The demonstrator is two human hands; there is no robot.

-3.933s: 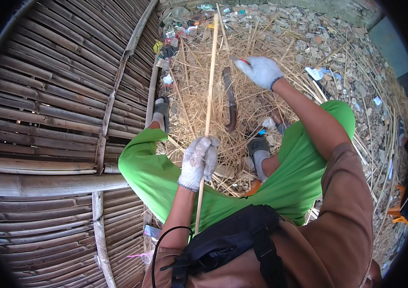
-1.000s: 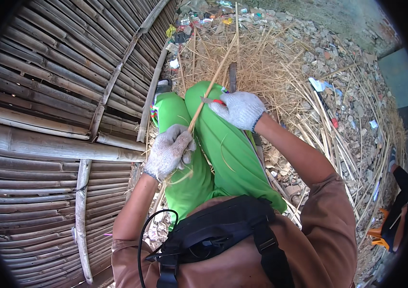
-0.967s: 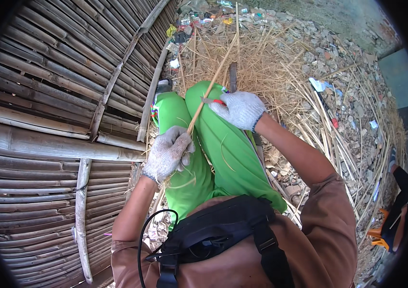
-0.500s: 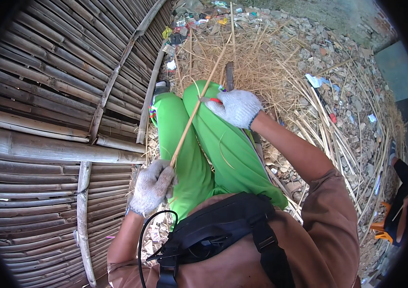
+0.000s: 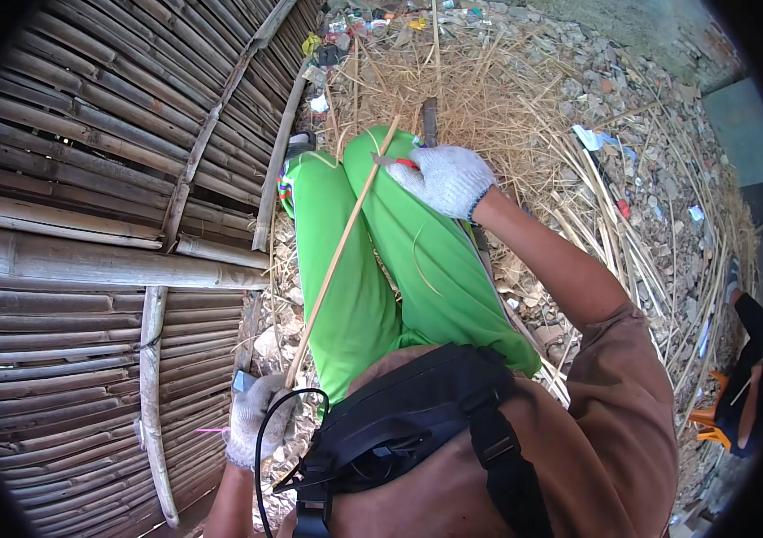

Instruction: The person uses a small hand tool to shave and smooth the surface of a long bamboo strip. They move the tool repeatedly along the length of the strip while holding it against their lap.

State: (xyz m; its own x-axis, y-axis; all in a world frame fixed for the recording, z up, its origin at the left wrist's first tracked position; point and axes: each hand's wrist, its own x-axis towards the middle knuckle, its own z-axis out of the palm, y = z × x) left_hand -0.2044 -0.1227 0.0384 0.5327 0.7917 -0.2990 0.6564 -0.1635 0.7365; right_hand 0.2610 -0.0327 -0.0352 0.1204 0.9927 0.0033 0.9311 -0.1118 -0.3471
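My left hand [image 5: 258, 421], in a white knitted glove, is low beside my left thigh, closed around the near end of a thin bamboo strip [image 5: 343, 235]. The strip slants up across my green trousers to a far end beyond my right knee. Above that knee, my gloved right hand [image 5: 455, 182] grips a small knife [image 5: 404, 163] with a red handle. Its short blade meets the strip near the far end; whether it cuts in is too small to tell. A thin curled shaving [image 5: 332, 160] lies by the knees, another [image 5: 418, 260] on the right thigh.
A bamboo slat wall [image 5: 86, 251] stands close on the left. Dry shavings [image 5: 480, 90] and stones cover the ground ahead. Long split strips [image 5: 615, 233] lie to the right. Farther right, a person's leg [image 5: 754, 327] shows near an orange stool [image 5: 713, 412].
My left hand has drawn back toward my body and down, pulling the strip with it. The strip's far end is nearer now. My right hand with the knife has shifted only slightly.
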